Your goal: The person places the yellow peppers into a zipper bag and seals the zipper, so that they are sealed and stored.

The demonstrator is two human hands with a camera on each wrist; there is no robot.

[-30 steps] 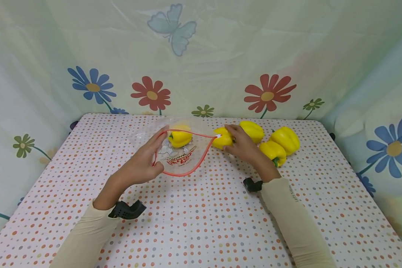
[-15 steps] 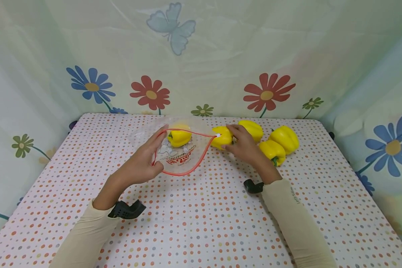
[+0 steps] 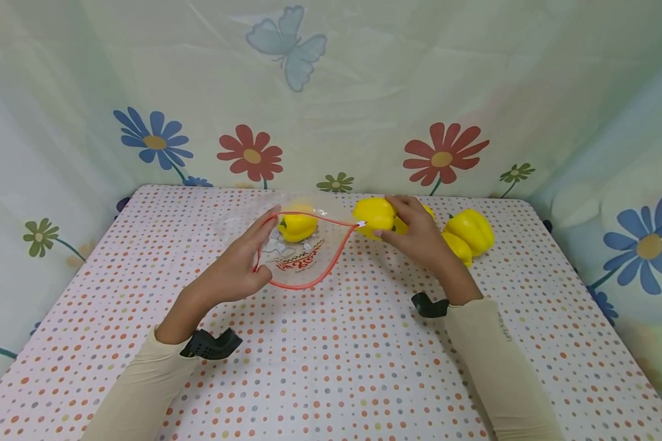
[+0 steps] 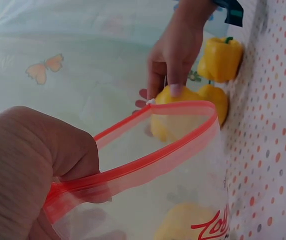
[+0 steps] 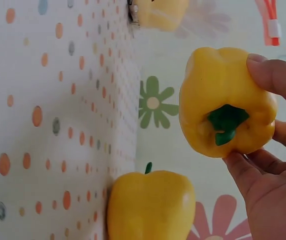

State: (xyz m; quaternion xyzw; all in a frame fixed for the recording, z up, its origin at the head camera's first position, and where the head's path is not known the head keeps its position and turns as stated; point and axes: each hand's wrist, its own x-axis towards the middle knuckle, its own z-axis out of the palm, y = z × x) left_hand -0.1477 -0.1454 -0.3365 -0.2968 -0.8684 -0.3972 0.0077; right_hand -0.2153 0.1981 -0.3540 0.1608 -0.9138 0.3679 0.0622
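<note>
My left hand holds a clear zip bag by its red-edged mouth, which gapes toward the right. One yellow bell pepper lies inside the bag. Between thumb and fingers, my right hand grips another yellow bell pepper, raised off the table just beside the bag's white slider. Its green stem faces the right wrist camera. Behind and below that hand sits a further pepper, partly hidden in the head view.
Two more yellow peppers lie close together right of my right hand. The dotted tablecloth covers the table, and a flowered curtain hangs along its back edge.
My right hand has lifted its pepper from the table, moving slightly up and to the right. The left hand and the bag stay almost where they were.
</note>
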